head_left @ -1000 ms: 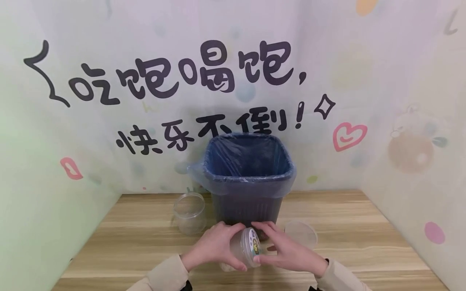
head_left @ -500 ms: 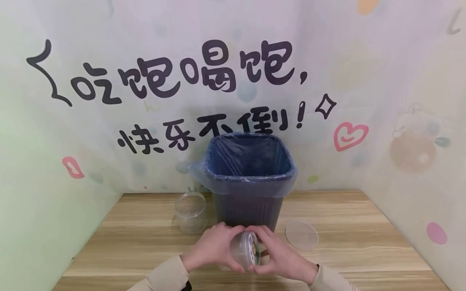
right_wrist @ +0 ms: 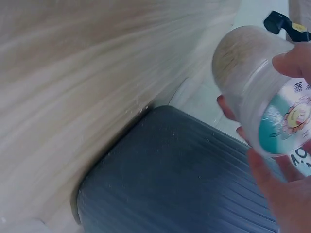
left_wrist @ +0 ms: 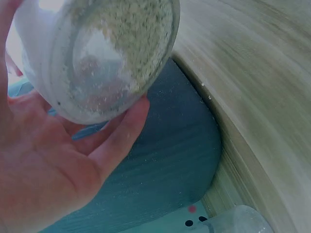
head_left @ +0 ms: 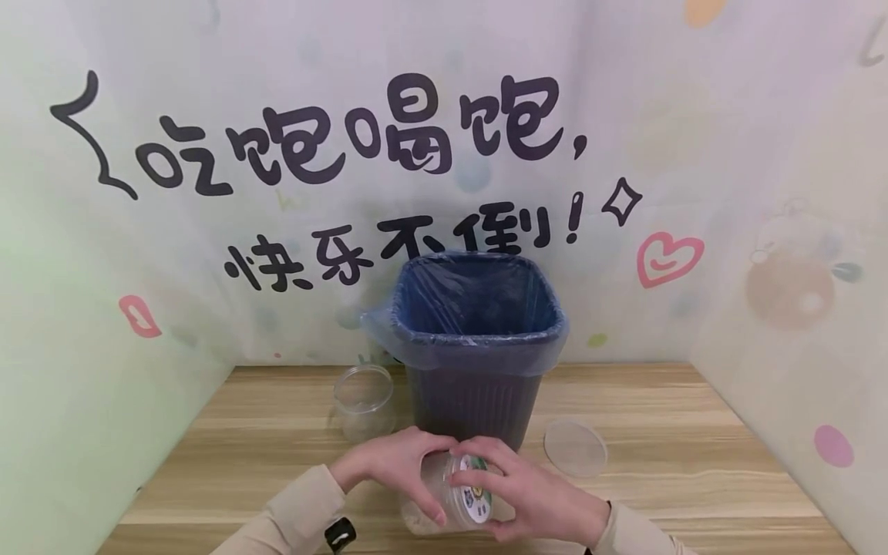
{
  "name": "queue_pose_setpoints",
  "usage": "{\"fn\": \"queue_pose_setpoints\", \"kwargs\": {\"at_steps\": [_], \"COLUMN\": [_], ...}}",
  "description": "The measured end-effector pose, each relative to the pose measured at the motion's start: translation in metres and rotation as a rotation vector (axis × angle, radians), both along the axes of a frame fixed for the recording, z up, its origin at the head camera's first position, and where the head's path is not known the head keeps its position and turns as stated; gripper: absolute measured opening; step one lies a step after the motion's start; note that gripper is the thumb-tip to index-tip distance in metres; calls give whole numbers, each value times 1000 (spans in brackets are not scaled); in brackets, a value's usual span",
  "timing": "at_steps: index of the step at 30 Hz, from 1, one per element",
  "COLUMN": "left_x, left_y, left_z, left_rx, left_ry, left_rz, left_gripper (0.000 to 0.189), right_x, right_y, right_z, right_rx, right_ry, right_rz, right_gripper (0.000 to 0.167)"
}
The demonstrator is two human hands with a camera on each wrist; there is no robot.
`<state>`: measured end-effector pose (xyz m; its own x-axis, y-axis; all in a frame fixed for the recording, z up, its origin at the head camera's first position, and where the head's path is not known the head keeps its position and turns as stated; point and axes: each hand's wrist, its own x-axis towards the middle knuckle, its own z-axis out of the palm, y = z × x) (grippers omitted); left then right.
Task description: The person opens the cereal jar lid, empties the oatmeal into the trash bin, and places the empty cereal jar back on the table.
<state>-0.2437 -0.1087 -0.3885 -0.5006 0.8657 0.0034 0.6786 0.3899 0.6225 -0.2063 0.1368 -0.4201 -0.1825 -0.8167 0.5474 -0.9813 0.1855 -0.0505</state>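
Note:
A clear plastic jar (head_left: 435, 472) is tilted on its side, its lid toward the right. My left hand (head_left: 395, 465) grips the jar's body, thumb in front and fingers behind. My right hand (head_left: 534, 492) holds the lid (head_left: 477, 507), which carries a white and green label with a cartoon flower, plainer in the right wrist view. Pale grains with dark specks, a seasoning-like mix (left_wrist: 141, 39), lie along one side inside the jar's base in the left wrist view. Parts of the lid's rim are hidden behind my right fingers.
A dark blue trash bin (head_left: 472, 401) lined with a translucent bag stands just behind the hands. Left of it is an open clear jar (head_left: 364, 405); a clear round lid (head_left: 576, 449) lies to its right on the wooden table (head_left: 694, 462). A printed wall backs the table.
My right hand has come in onto the lid and its fingers now curl over it. The label has turned, and the jar sits slightly lower and nearer.

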Motion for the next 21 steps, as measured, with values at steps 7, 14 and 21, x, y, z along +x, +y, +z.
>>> {"fn": "queue_pose_setpoints", "kwargs": {"at_steps": [7,14,21], "left_x": [-2,10,16], "left_y": [-2,4,10], "left_z": [0,-1,1], "left_rx": [-22,-113,-161], "left_ry": [11,189,305], "left_rz": [-21,173,216], "left_gripper": [62,71,68], "right_x": [0,5,7], "right_y": [1,-3,-10], "right_z": [-3,-14,-15], "right_rx": [78,-59,-158], "right_ry": [19,-662,-798], "right_rz": [10,-104,-231], "right_gripper": [88,95,67]}}
